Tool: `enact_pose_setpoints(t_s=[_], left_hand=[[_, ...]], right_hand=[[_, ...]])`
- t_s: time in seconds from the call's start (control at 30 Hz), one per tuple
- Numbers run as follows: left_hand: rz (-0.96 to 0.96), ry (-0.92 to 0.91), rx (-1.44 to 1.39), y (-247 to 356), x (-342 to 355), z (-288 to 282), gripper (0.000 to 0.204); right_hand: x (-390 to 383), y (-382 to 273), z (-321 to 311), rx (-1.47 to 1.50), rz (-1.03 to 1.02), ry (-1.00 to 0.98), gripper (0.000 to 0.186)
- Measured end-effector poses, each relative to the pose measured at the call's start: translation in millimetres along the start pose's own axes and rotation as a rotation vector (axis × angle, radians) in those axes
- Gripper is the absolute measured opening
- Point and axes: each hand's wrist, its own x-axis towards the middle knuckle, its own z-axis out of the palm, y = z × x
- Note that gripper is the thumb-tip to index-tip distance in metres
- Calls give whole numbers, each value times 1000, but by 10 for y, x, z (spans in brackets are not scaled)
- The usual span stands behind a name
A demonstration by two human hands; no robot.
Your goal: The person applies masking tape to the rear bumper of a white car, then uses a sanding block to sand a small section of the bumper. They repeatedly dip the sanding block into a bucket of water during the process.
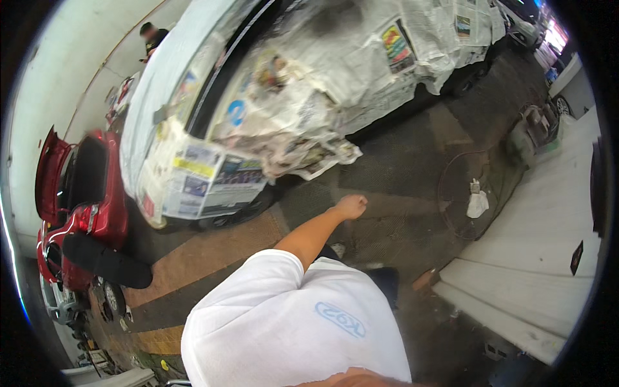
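Observation:
My left hand [352, 206] is stretched out ahead over the floor, its fingers curled in a loose fist. I see nothing held in it. Closest to it is a car masked with newspaper sheets [213, 177], with a crumpled, stained paper flap [313, 158] hanging loose along its lower side. The hand appears apart from the paper. A pale whitish cover [149, 138] lies over another part of the car, and a dark strip shows between the coverings. My right hand is out of view.
A red car [106, 213] with its rear hatch raised stands at the left, near a loose wheel [115, 298]. Another person [152, 40] is at the far left. A thin hose [445, 169] loops on the floor near a white cloth-like item [477, 201]. White panels [516, 251] line the right.

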Motion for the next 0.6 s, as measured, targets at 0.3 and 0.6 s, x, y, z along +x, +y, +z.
enact_pose_setpoints(t_s=[0.3,0.6], left_hand=[[-7,55,43,843,1798,136,38],[-696,-246,19,134,1614,97,46]], right_hand=[[1990,-1905,-852,-238,118,-83,35],[3505,-6862,-1925,-395,-877,297,33]])
